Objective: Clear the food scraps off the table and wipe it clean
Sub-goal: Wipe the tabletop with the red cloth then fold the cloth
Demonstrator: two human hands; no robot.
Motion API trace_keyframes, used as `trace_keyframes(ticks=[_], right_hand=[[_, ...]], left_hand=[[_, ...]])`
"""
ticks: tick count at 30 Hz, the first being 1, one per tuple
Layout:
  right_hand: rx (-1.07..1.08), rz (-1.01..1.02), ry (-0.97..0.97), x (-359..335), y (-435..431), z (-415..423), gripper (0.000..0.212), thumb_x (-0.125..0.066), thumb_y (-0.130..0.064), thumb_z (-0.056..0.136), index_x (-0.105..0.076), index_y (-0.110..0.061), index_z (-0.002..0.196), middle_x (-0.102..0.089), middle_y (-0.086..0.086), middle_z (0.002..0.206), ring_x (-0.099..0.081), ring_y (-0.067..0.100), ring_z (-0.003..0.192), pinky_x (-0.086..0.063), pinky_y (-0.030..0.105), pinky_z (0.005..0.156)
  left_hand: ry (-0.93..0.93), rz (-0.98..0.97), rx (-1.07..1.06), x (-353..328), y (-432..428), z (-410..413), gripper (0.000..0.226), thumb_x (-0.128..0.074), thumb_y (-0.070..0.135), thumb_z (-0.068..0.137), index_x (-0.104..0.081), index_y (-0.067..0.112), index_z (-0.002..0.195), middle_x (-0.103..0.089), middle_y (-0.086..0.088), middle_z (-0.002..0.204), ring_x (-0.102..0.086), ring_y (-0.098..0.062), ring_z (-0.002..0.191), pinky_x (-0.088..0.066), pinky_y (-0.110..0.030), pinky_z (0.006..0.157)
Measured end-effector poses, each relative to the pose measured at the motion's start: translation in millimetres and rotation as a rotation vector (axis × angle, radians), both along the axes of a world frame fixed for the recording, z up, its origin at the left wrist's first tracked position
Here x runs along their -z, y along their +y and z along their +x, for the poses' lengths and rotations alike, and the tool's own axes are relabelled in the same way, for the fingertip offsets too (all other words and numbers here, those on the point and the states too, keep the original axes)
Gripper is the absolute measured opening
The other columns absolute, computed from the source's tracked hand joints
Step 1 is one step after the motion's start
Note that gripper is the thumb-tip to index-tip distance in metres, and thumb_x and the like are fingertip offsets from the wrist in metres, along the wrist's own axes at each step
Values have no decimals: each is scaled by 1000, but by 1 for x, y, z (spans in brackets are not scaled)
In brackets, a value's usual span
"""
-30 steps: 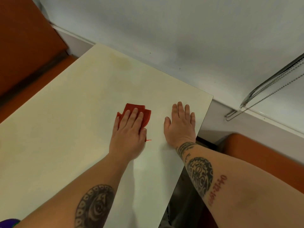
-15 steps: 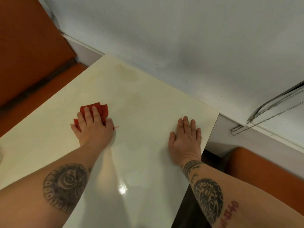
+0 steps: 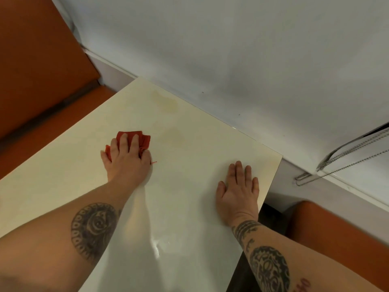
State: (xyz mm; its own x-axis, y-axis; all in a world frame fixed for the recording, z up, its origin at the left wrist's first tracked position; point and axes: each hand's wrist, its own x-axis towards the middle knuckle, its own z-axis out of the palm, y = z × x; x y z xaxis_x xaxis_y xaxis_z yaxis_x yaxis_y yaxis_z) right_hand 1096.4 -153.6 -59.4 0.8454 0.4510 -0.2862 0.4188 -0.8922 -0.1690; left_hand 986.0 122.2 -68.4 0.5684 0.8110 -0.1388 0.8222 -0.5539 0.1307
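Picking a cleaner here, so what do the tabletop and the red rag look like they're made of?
Tabletop: likely glossy laminate or lacquered board, cream; it mirrors a light glare. Red rag: soft matte woven cloth, probably; it bunches into folds under the left hand and trails a loose thread.

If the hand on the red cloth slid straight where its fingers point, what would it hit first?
Probably nothing on the table: the left hand would cross bare top, passing left of the yellowish stain, to the wall.
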Motion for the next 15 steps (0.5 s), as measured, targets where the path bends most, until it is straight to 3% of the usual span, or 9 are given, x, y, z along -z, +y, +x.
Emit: trace_keyframes(ticks=[3,7,15], right_hand=[[2,-1,6,1,-2,2,68,-13,-46,105,13,-18,161,23,-3,168,25,21,154,11,45,126],[9,14,6,1,-1,0,68,-14,-45,105,12,-18,161,22,-4,168,24,21,154,11,45,126],[9,18,-6,2,-1,0,67,-14,-45,105,10,-18,162,20,-3,169,23,22,154,12,45,126]], left_hand=[[-11,-12,-38,-4,-17,16,64,-17,53,101,-12,34,162,-9,-2,170,0,-30,156,3,-61,123],[-33,25,103,-3,-58,20,63,-18,51,100,-18,34,161,-14,-3,169,-3,-29,155,3,-59,123],[-34,-8,96,-4,-60,37,65,-18,50,99,-15,33,162,-10,-4,170,1,-29,155,6,-60,123]])
